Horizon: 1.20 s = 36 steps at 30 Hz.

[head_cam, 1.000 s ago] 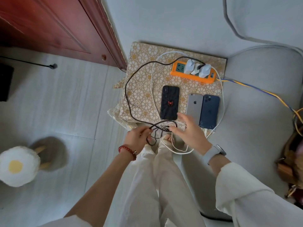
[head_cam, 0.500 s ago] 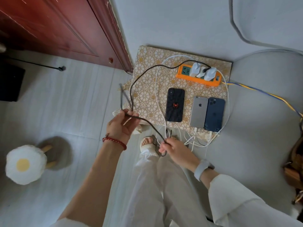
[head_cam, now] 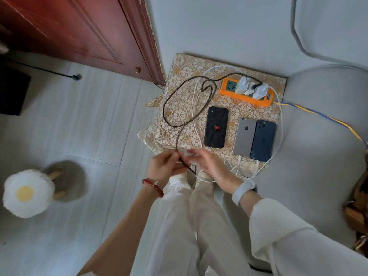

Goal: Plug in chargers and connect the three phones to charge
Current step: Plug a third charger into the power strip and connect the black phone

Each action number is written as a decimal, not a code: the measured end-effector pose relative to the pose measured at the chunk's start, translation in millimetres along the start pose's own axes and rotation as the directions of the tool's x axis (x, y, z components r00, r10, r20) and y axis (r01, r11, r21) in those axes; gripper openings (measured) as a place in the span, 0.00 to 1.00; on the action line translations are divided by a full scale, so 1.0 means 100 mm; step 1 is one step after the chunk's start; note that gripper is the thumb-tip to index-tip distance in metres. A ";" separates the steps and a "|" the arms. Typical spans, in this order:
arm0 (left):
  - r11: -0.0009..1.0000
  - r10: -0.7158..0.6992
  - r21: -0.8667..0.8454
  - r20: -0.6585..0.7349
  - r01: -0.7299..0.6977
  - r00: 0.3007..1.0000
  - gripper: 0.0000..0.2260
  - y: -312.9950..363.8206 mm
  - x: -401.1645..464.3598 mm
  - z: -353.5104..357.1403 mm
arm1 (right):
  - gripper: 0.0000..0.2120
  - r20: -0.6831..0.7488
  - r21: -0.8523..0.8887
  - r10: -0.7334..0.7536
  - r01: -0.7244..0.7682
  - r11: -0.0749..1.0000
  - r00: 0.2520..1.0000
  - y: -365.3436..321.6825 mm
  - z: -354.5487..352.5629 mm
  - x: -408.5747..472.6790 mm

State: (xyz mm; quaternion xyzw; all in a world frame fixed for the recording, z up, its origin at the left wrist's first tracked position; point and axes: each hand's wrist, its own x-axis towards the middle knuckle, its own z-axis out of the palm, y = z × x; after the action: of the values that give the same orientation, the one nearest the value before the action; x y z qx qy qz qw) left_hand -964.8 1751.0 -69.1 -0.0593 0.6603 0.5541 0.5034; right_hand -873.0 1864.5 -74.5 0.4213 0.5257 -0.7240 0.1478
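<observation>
Far to my left a fluffy fried-egg-shaped stool stands on the pale tiled floor, with the dark red wooden door above it. My left hand, a red bead bracelet on its wrist, pinches the dark braided charging cable just off the near edge of the small table under a gold floral-patterned cloth; the cable loops up over the cloth and runs to the plugs. My right hand, a white band on its wrist, is blurred beside the left, its fingers spread and loose close to the cable's end; I cannot tell whether they touch it. On the cloth lies the black phone with a red spider mark, face down, apart from the cable's end. Right of it the grey phone and the dark blue phone lie touching side by side, with white cables at their near ends. Behind them the orange power strip carries three white chargers.
</observation>
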 end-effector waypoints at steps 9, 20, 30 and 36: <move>0.998 0.048 -0.005 -0.591 -0.062 0.805 0.11 0.03 0.22 -0.57 | 0.13 0.075 -0.816 0.051 0.032 0.577 0.996 0.50 -0.23 -0.22; 0.385 0.436 0.869 0.125 -0.311 0.891 0.22 -0.44 0.02 -0.29 | 0.14 0.153 -0.591 -0.045 0.128 0.796 0.987 0.17 -0.32 -0.27; 0.131 0.504 0.910 0.281 -0.394 0.817 0.04 -0.36 0.00 -0.25 | 0.12 0.049 -0.673 0.032 0.010 0.739 0.998 0.30 -0.49 -0.27; 0.366 0.552 0.929 -0.262 0.052 0.791 0.06 -0.37 0.07 -0.67 | 0.12 -0.027 -0.698 0.019 -0.032 0.716 0.999 0.48 -0.67 -0.38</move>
State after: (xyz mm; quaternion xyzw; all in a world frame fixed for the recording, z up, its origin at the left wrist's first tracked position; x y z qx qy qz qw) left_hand -984.9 1687.5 -107.1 0.1764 0.9629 0.1389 0.1495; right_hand -788.2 1896.0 -81.6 0.3483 0.7551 -0.4668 0.3011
